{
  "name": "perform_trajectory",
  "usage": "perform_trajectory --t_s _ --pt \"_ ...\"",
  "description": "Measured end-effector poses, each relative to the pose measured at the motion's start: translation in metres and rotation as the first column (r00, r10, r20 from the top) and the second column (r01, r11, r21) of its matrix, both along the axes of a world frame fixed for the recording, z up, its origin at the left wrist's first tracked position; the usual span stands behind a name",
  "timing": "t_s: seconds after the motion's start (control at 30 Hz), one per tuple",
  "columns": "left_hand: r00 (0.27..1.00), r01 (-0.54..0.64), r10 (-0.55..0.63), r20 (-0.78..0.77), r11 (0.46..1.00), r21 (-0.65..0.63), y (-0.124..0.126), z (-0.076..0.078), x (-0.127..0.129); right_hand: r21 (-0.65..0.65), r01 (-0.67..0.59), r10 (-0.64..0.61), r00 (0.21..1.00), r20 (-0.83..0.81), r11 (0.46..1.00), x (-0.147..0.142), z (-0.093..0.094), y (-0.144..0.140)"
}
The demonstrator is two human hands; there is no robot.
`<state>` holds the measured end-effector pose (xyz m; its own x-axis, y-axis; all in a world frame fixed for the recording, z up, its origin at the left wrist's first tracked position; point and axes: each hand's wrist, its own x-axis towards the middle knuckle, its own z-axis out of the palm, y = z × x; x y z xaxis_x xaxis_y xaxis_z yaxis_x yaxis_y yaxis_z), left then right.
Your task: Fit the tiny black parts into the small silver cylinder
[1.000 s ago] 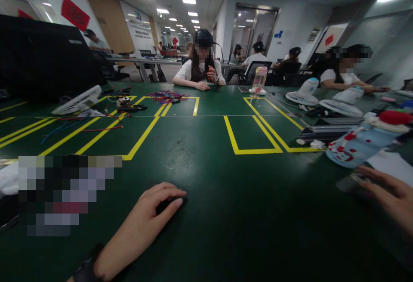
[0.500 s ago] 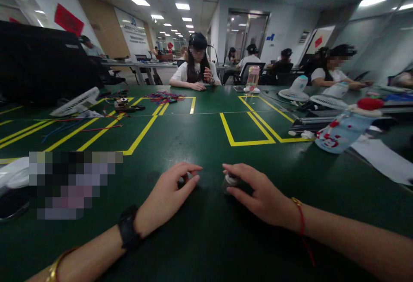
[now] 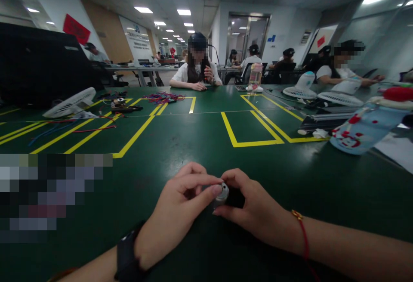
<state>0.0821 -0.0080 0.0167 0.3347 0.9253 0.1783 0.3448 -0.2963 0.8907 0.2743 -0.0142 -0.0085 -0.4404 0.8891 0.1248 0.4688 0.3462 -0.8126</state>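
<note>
Green matting covers the long table [image 3: 206, 153], marked off with yellow tape [image 3: 138, 133] into bays, in an open office with ceiling lights and other people seated at 12 and 1 o'clock. Near the front edge, at 6 o'clock, both hands meet over a small grey part [image 3: 222, 193] with a round, pale, cap-like end. The left hand [image 3: 176, 213], a dark watch [image 3: 125, 254] on its wrist, comes in from 7 o'clock; its thumb and forefinger are pressed together in a pinch on the part's pale end, the other fingers curled under. The right hand [image 3: 254, 211], a red cord [image 3: 303, 234] at its wrist, comes in from 4 o'clock and cups the darker body of the part, fingers closed round it, thumb on top. The part's long axis seems to run roughly from 9 to 3 o'clock, pale end toward the left fingertips, body buried in the right palm, so most of it is hidden. Both hands touch it; the right carries more of it, while the left has only the tip.

A flat white fan [image 3: 69, 103] lies at 10 o'clock, with loose wires [image 3: 163, 97] beyond it. A patterned bottle [image 3: 371, 125] lies tilted at 2 o'clock, well apart from the hands. A pixelated patch sits at 8 o'clock.
</note>
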Motion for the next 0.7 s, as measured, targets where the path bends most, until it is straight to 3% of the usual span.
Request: perform_trajectory --t_s 0.13,0.27,0.4,0.5,0.6,0.7 --pt "0.995 -0.097 0.098 -0.021 0.994 0.056 -0.003 0.000 -0.012 0.053 0.053 -0.054 0.998 0.024 0.997 0.003 0.005 -0.003" --pt "0.978 -0.008 0.015 -0.206 0.999 0.033 0.000 -0.011 -0.019 0.090 0.055 -0.059 0.998 0.038 0.994 0.004 0.005 -0.005" --pt "0.911 0.083 -0.034 -0.411 0.991 0.102 0.003 -0.023 -0.016 0.163 0.039 -0.047 0.998 0.044 0.986 0.002 0.004 -0.006" --pt "0.887 0.108 -0.040 -0.460 0.987 0.123 0.002 -0.023 -0.015 0.193 0.068 -0.082 0.995 0.064 0.979 0.008 0.004 -0.007" --pt "0.909 0.115 -0.077 -0.410 0.991 0.070 0.001 -0.017 -0.022 0.277 0.146 -0.184 0.976 0.114 0.950 0.035 0.006 -0.004" --pt "0.946 0.114 -0.113 -0.303 0.993 -0.015 0.002 -0.011 -0.041 0.390 0.308 -0.408 0.890 0.203 0.868 0.089 0.005 0.002"
